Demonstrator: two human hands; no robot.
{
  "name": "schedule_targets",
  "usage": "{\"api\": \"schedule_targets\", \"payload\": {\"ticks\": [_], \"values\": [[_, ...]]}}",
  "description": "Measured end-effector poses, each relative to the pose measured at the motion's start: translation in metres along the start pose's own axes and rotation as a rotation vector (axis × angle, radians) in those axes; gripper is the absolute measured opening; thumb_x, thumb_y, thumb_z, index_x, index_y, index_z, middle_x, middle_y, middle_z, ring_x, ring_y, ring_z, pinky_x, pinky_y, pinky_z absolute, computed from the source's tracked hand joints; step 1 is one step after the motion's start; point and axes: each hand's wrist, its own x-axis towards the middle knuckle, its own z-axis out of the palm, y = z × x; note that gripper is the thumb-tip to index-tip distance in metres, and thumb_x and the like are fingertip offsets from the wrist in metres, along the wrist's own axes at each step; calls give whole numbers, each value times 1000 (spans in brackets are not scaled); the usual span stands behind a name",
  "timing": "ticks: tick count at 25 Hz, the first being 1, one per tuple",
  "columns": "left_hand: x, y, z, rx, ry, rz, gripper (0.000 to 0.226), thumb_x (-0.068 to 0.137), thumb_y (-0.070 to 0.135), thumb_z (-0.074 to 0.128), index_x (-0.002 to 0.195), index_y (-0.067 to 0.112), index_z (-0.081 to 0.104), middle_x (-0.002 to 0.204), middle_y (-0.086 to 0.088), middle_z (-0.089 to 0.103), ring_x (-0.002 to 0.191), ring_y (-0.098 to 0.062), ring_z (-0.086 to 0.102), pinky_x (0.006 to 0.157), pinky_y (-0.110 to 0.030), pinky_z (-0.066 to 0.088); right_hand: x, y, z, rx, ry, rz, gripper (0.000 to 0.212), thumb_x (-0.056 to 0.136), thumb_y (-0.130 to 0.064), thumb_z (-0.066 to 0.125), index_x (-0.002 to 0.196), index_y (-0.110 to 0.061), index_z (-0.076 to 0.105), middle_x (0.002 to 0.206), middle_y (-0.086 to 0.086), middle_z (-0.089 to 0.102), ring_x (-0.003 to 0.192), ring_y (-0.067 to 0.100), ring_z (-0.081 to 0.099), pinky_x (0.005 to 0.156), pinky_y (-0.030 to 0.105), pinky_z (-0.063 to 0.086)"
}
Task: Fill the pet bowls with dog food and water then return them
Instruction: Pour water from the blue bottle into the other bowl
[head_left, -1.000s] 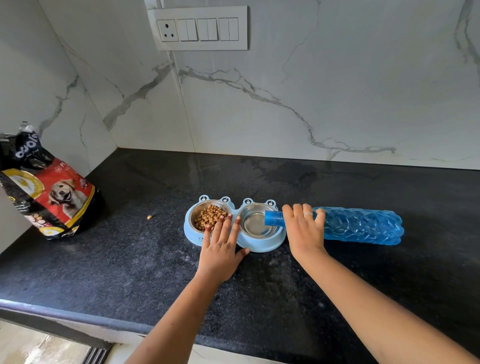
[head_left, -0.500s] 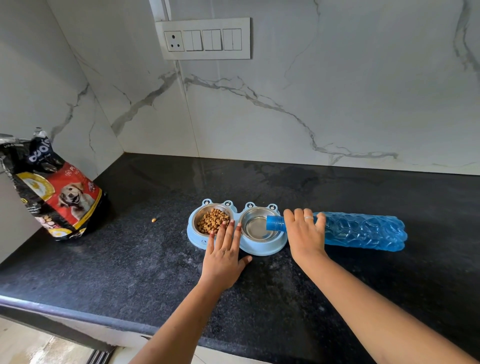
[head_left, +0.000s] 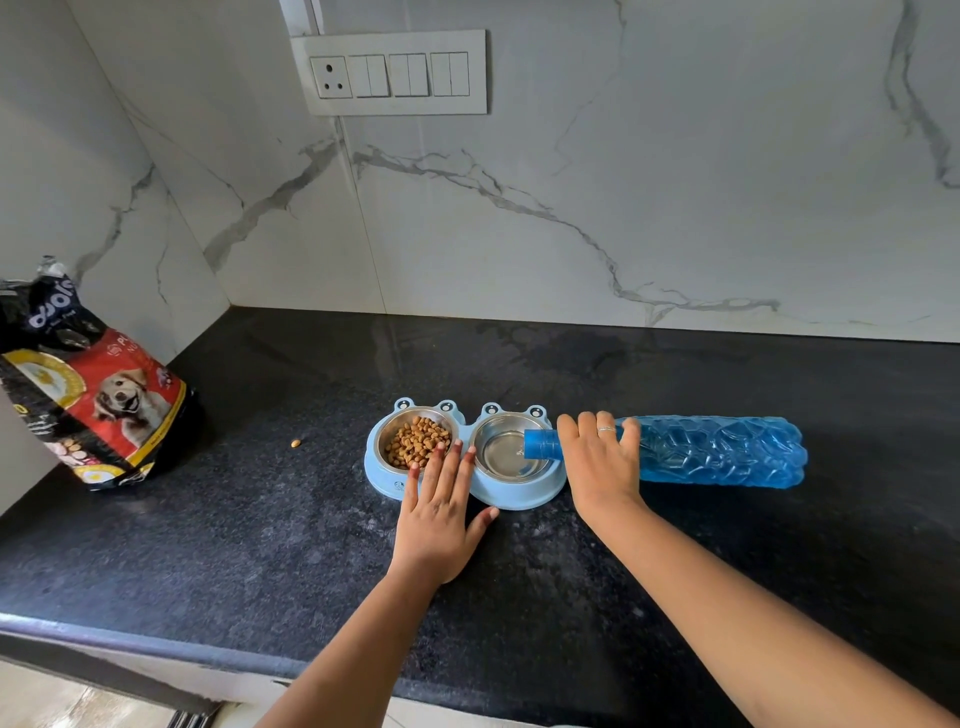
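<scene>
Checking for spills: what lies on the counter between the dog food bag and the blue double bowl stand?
In the head view, one stray kibble piece lies on otherwise bare black counter.

Both forearms bare, no sleeves. Right hand (head_left: 597, 462): thin silver ring (head_left: 605, 429) on one finger. Left hand (head_left: 441, 512): painted nails.

White switch panel (head_left: 396, 71) on veined marble wall (head_left: 675, 171); black granite counter (head_left: 260, 545) below.
</scene>
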Motion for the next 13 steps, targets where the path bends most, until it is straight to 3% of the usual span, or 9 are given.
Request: {"api": "schedule_targets", "payload": {"ticks": [4, 9, 13], "values": [[0, -2, 1, 27, 39, -6, 75, 97, 64, 17, 153, 14, 23, 159, -5, 22, 150, -20, -7, 119, -41, -8, 0, 0, 1, 10, -16, 6, 43, 87, -16, 64, 125, -19, 45, 124, 6, 56, 123, 28, 46, 105, 49, 28], [1, -5, 6, -5, 80, -2, 74, 98, 64, 16, 154, 16, 19, 160, -3, 18, 149, -14, -15, 118, -39, -11, 0, -1, 0, 19, -23, 23, 42, 88, -16, 63, 126, -19, 45, 125, 7, 55, 124, 28, 46, 105, 49, 28], [0, -7, 8, -50, 100, 39, 70, 94, 69, 7, 154, 33, 4, 162, 3, 1, 149, -15, -15, 115, -34, -23, 1, -1, 1, -7, -11, 19, 41, 87, -16, 64, 124, -19, 47, 124, 6, 57, 122, 28, 48, 104, 49, 29]]}}
